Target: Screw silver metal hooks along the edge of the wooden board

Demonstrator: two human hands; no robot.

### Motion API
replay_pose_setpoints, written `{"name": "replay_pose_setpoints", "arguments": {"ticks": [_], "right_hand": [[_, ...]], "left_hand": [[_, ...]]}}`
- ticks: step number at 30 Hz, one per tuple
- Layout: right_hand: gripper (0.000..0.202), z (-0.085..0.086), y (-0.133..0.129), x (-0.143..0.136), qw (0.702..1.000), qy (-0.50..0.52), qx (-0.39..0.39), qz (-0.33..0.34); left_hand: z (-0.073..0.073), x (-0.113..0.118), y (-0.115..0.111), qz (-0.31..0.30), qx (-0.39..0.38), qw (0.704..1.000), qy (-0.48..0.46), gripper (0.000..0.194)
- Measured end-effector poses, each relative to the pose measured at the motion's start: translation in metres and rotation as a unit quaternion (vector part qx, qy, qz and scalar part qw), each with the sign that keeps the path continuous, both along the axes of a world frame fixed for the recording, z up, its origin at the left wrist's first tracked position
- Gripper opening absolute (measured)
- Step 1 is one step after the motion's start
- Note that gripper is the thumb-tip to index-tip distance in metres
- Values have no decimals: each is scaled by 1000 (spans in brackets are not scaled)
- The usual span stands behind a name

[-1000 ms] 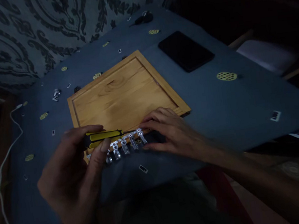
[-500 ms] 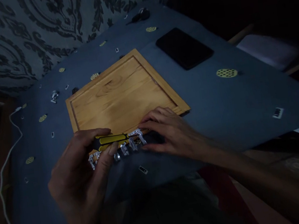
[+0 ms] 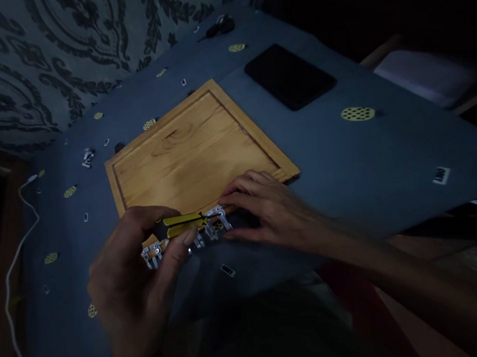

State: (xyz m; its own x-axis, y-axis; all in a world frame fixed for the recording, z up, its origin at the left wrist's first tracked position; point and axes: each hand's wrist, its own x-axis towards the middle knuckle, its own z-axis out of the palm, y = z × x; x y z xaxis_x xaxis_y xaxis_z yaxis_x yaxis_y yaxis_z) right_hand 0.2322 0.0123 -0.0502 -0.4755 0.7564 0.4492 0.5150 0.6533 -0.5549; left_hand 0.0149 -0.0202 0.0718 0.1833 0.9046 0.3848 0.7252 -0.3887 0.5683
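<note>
Just in front of me, a wooden panel [image 3: 174, 157] lies on the blue-clothed worktop [image 3: 331, 184], its raised border framing a shallow recess of bare grained wood. Along the panel's near edge runs a row of metal brackets [image 3: 223, 218], their legs pointing towards the person. The left hand [image 3: 133, 280] comes in from the near side, thumb and fingers closed on the handle of a yellow-and-black screwdriver [image 3: 182, 225]; the tool lies nearly level over the row, its shaft pointing at the rightmost bracket. The right hand [image 3: 271, 209] reaches in with its forearm slanting, index finger above that same bracket and thumb below it; whether it actually grips, I can't tell. Beyond the panel's left corner sits a small metal piece [image 3: 88, 158], and a black tablet-like slab [image 3: 290, 76] lies to the right.
</note>
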Motion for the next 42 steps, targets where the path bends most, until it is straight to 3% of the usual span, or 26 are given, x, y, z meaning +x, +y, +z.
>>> {"name": "replay_pose_setpoints", "arguments": {"ticks": [15, 24, 32, 42], "right_hand": [[44, 1, 0, 0, 1000, -2, -26, 1], [45, 2, 0, 0, 1000, -5, -15, 0], [43, 3, 0, 0, 1000, -3, -25, 2], [43, 3, 0, -1, 1000, -3, -18, -2]], "left_hand": [[7, 2, 0, 7, -24, 998, 58, 13], [15, 6, -1, -46, -8, 996, 70, 18], [7, 1, 0, -35, 26, 995, 89, 36], [15, 8, 3, -6, -1, 997, 83, 23]]}}
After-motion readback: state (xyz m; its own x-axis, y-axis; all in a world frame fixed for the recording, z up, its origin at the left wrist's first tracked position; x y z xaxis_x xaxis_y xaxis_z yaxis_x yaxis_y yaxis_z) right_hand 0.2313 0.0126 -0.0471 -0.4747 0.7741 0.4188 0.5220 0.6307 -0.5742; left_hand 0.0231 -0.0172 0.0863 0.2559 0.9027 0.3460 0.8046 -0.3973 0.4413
